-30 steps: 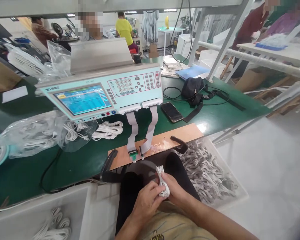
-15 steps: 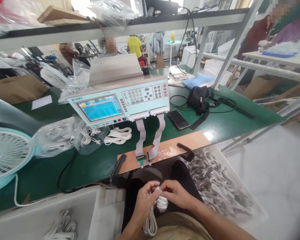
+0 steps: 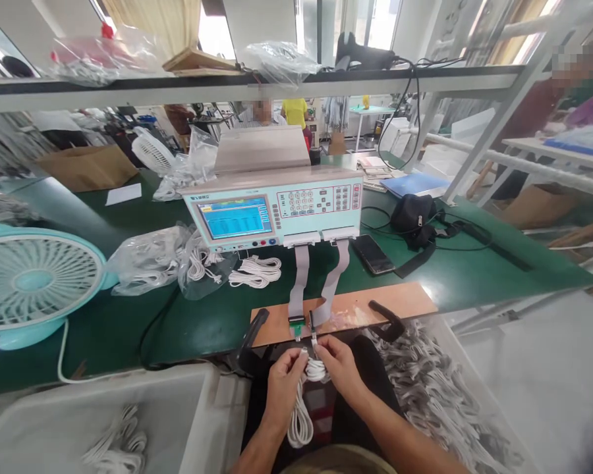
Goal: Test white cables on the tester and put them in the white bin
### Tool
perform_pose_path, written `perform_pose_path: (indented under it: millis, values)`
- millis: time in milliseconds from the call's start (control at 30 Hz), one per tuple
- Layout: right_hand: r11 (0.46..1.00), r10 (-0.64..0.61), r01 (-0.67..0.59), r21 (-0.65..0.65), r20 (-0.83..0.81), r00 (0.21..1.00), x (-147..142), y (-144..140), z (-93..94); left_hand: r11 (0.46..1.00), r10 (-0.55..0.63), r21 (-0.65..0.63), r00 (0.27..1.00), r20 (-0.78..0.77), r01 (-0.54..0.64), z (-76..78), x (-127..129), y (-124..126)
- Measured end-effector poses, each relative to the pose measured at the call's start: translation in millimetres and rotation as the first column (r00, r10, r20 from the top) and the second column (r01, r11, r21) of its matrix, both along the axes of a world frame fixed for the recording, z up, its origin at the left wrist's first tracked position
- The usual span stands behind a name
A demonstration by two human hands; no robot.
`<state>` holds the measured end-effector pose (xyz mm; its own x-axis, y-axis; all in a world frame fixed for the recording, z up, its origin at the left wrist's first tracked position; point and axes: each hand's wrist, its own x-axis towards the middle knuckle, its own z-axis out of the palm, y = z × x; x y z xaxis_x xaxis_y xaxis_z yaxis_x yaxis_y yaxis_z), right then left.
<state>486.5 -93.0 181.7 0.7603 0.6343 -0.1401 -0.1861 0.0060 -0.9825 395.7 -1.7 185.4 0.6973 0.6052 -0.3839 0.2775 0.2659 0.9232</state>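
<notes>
One white cable (image 3: 316, 370), looped and bunched, is pinched by the left hand (image 3: 283, 385) and right hand (image 3: 342, 368).

The white cable (image 3: 317, 372) — gathered into a compact bunch on the right, with a long, many-stranded loop drooping lower on the left — is held just off the near edge of the table (image 3: 106, 355), its tips pointing toward that edge.

Head camera: worn on the person's head, positioned in front of and above the bench instrument (image 3: 271, 204), facing forward and down toward it. Range: near. Coverage: left hand (image 3: 282, 382) and right hand (image 3: 344, 370) before the instrument, shelf rail (image 3: 178, 97) above it in frame, back wall (image 3: 261, 23) far behind it
</notes>
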Motion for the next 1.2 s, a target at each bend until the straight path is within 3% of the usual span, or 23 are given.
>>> perform_pose_path:
  millis: [200, 400, 533, 700, 933, 1100, 1200]
  values:
    - [1.000, 0.004, -0.004, -0.001, 0.036, 0.999, 1.7, -3.7, 1.8, 0.992, -0.114, 0.051, 0.993, 0.019, 0.113, 5.1, -1.6, 5.8]
    - [0.999, -0.001, 0.013, 0.039, -0.304, 0.953, -0.6, 4.0, 12.1, 0.968, -0.252, -0.011, 0.967, -0.033, 0.252, 12.0, 0.7, 20.6]
    - [0.996, -0.024, 0.054, 0.066, -0.391, 0.920, -1.0, 8.2, 11.4, 0.981, -0.191, 0.026, 0.981, -0.037, 0.192, 11.3, 3.6, 23.4]
    - [0.997, -0.013, 0.040, 0.062, -0.387, 0.922, -0.1, 6.9, 12.1, 0.994, -0.080, 0.073, 0.995, -0.052, 0.083, 4.9, 4.3, 19.3]
    - [0.993, 0.004, 0.041, 0.106, -0.396, 0.918, -0.9, 6.1, 23.0, 0.996, 0.061, -0.068, 0.998, 0.032, -0.059, 6.0, 9.0, 10.7]
    - [0.991, 0.048, 0.006, 0.134, -0.399, 0.916, -1.0, 8.0, 28.1, 0.996, 0.045, 0.078, 0.998, 0.037, -0.048, -1.1, 8.5, 11.5]
    - [0.993, 0.043, 0.006, 0.116, -0.414, 0.909, -1.9, 9.5, 27.9, 0.998, 0.020, 0.056, 0.999, 0.029, -0.021, -4.3, 7.5, 13.3]
